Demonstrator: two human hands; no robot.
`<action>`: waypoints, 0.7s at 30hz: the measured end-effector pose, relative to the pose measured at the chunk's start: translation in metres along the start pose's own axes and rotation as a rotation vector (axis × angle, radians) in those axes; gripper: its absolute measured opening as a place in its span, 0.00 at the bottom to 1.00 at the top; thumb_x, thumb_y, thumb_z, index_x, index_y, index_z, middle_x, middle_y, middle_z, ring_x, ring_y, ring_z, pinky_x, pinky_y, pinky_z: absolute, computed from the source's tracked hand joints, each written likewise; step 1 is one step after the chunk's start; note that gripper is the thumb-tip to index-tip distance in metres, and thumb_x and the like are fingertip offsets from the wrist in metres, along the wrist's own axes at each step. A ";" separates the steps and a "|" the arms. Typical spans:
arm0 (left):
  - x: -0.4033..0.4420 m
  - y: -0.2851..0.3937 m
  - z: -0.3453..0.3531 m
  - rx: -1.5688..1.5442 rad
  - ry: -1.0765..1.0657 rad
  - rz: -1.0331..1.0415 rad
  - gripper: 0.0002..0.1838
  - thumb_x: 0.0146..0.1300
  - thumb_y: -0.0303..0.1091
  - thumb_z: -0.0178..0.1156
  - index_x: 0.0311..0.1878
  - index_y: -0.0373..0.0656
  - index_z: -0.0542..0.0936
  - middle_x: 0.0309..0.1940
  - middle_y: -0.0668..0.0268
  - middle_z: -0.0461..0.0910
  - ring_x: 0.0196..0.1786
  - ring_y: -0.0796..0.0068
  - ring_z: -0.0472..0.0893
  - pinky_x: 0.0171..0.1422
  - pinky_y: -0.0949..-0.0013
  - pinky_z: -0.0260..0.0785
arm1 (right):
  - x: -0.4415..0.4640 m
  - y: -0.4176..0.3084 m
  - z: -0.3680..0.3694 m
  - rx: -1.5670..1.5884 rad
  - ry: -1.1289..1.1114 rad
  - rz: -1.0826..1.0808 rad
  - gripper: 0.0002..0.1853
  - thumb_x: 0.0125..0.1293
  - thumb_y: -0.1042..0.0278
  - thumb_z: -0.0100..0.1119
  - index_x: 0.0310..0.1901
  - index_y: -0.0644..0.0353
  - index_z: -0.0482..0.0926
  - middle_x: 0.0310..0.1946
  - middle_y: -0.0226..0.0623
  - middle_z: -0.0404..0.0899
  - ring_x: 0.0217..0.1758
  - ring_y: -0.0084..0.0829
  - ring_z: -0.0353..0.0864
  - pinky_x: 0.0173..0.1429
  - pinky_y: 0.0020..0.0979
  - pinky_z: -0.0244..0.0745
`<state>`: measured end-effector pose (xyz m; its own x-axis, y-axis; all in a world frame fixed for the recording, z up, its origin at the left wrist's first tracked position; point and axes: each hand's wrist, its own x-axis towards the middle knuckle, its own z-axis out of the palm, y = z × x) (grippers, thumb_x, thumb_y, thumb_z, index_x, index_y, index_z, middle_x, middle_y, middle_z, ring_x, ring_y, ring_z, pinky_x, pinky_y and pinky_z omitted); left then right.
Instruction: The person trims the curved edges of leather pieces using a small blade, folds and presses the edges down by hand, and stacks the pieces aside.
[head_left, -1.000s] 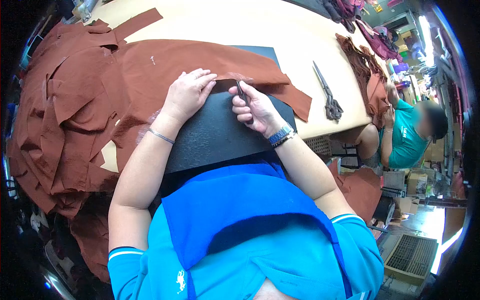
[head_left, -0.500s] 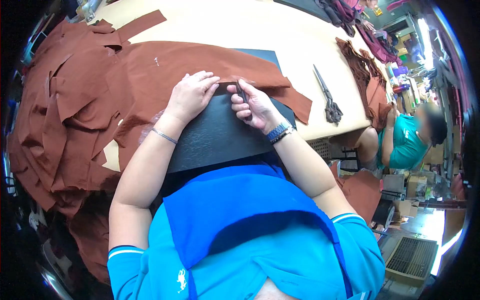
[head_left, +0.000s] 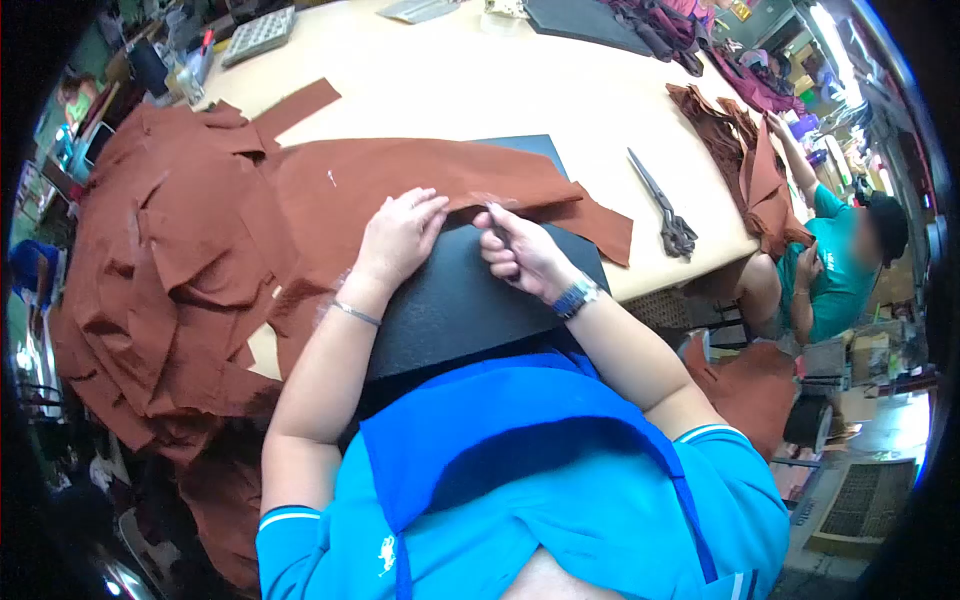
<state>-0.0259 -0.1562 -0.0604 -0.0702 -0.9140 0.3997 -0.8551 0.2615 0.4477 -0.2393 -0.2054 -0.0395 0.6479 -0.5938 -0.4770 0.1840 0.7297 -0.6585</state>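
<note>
At left, a heap of brown cloth (head_left: pixel 165 265) covers the counter (head_left: pixel 610 105). From it a brown panel (head_left: pixel 390 165) runs left to right, long axis crossing the far part of a dark board (head_left: pixel 455 315). The left hand (head_left: pixel 402 238) rests on its near edge; whether that grip pinches, I cannot tell. Just right, the right hand (head_left: pixel 527 257) curls round a mostly hidden dark tool (head_left: pixel 504 238), its fingertips at the same edge; the panel lies just beyond both grips. Farther right, well apart, lie shears (head_left: pixel 664 212).

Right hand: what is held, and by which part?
The right hand grips a small dark tool by its body; its exact type is unclear.
</note>
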 end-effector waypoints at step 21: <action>0.039 -0.057 -0.015 0.411 -0.212 -0.523 0.50 0.64 0.75 0.47 0.80 0.52 0.53 0.81 0.51 0.43 0.83 0.49 0.40 0.79 0.31 0.33 | -0.018 0.013 0.027 -1.828 0.339 -0.874 0.30 0.65 0.33 0.57 0.42 0.58 0.82 0.44 0.44 0.79 0.52 0.44 0.78 0.54 0.43 0.70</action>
<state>0.0275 -0.2021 -0.0581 0.3408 -0.9396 0.0309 -0.9261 -0.3299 0.1833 -0.2285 -0.1764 -0.0239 0.6435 -0.7061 0.2955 -0.6320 -0.7079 -0.3154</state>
